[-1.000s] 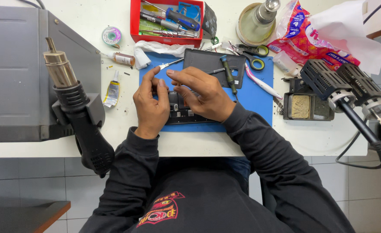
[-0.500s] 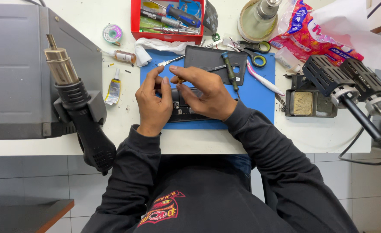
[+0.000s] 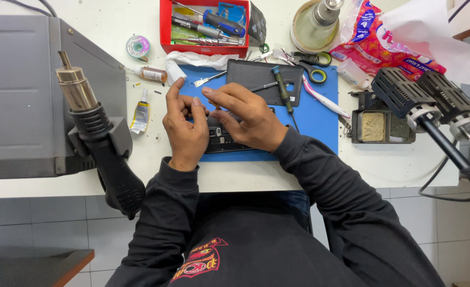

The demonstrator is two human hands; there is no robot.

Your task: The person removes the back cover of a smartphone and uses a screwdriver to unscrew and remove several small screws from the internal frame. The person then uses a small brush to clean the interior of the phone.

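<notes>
A person in a dark sweatshirt bends over an opened phone (image 3: 221, 139) lying on a blue mat (image 3: 320, 119) at the near edge of a white desk (image 3: 389, 165); the left hand (image 3: 186, 127) rests on the phone's left end, its fingers (image 3: 199, 109) curled loosely against the device as if to keep it from sliding, holding nothing that can be seen; the right hand (image 3: 248, 117) arches over the phone's middle, thumb and forefinger pinched together just above it, likely on a very small part or a fine tool, though whatever sits between them is too small to make out; both hands cover most of the phone, so only a strip of its exposed inside shows between them; just beyond the phone on the mat lies a dark back cover (image 3: 261, 79) with a screwdriver (image 3: 282, 87) across it, seemingly kept within easy reach, and metal tweezers (image 3: 209, 78) lie to the cover's left; farther from the phone a red tray (image 3: 165, 26) holds more tools, cut off by the frame's top edge; left of the phone a hot-air gun (image 3: 99, 133) is parked in a holder on a grey station (image 3: 17, 90), nozzle up and away from the work; right of the phone stand a tray with a cleaning sponge (image 3: 373, 126) and two black handpieces (image 3: 421, 98), their cables running out of view; scissors (image 3: 312, 66) and a crumpled snack bag (image 3: 384, 37) lie beyond them.
</notes>
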